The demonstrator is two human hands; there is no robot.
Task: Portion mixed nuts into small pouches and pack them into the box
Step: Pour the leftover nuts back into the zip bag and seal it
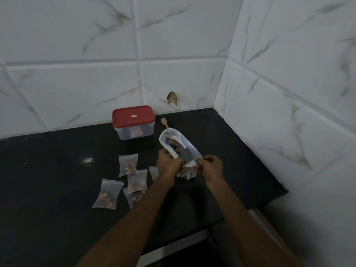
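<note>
Pinching a crinkly clear bag (180, 149) of nuts, both grips, left hand (168, 163) and right hand (212, 166), close on its rim above the glossy black bench (57, 151).

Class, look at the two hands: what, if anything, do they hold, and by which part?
Both hold the big nut bag by its near rim: left hand and right hand pinch it.
</note>
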